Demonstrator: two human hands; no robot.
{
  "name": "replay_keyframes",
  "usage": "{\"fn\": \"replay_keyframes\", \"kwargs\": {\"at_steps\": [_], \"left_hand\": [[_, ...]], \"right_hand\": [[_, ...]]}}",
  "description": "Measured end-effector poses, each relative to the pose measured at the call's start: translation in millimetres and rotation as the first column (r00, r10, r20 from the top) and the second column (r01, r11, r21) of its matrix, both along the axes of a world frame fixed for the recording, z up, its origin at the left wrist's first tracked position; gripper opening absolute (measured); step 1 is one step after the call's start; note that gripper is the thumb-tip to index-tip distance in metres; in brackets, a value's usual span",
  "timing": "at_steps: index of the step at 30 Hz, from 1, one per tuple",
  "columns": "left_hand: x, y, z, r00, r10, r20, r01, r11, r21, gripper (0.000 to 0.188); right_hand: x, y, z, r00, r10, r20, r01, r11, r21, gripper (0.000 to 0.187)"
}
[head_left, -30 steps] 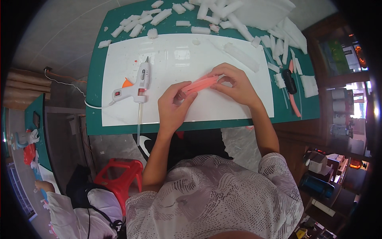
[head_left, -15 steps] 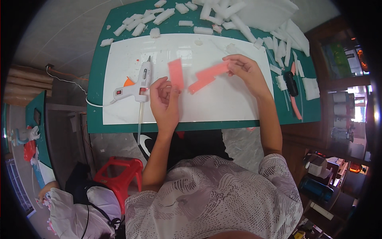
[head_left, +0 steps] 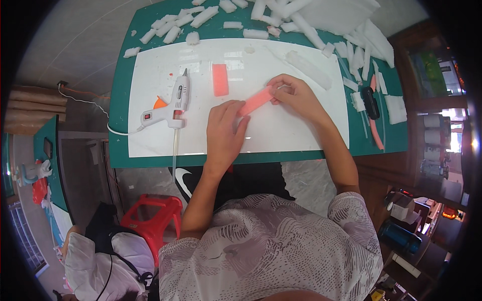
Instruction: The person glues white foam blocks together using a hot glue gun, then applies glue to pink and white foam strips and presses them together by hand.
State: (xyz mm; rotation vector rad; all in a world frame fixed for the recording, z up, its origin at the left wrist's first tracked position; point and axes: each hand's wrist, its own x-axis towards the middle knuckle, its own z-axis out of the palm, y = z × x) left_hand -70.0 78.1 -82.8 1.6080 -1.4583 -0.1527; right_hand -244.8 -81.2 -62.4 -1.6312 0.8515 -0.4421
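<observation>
Between my hands is a pink foam strip (head_left: pixel 257 102), slanting up to the right over the white board. My left hand (head_left: pixel 224 131) has its fingers and thumb on the lower left end. At the upper right end, the thumb and bent fingers of my right hand (head_left: pixel 295 96) pinch the strip. A separate pink foam rectangle (head_left: pixel 220 80) lies flat on the board, just beyond my left fingers. To the left of that rests a white hot glue gun (head_left: pixel 176 103) with an orange trigger, a clear glue stick poking out of its back.
Beneath everything is the white board (head_left: pixel 170 143) on a green tabletop (head_left: pixel 120 100). White foam offcuts (head_left: pixel 205 17) cover the far side. Black-and-pink pliers (head_left: pixel 371 108) lie at right. A red stool (head_left: pixel 153 215) and a person in white (head_left: pixel 95 266) are at lower left.
My left hand has left the pink rectangle on the board and moved right to the strip. The two offset strips in my right hand now look like one, lower and nearer my left hand.
</observation>
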Motion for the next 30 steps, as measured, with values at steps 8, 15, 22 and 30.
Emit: {"fn": "replay_keyframes", "kwargs": {"at_steps": [8,15,22,30], "left_hand": [[-3.5,-0.7,-1.6,0.993,0.052,-0.103,-0.046,0.997,0.062,0.027],[-2.2,-2.2,-5.2,0.998,0.064,-0.018,-0.063,0.998,0.026,0.026],[17.9,2.1,-1.5,0.819,-0.010,-0.573,0.089,0.990,0.109,0.023],[18.6,7.7,-0.3,0.666,-0.169,-0.727,0.266,0.964,0.019,0.033]], "right_hand": [[-1.7,2.4,2.0,0.998,-0.055,0.028,0.058,0.993,-0.100,0.020],[-13.2,-4.3,2.3,0.994,-0.082,-0.069,0.062,0.966,-0.251,0.024],[-4.8,15.7,17.2,0.968,0.242,0.064,-0.195,0.891,-0.410,0.041],[-1.9,18.9,17.9,0.979,0.204,0.013,-0.182,0.899,-0.398,0.034]]}}
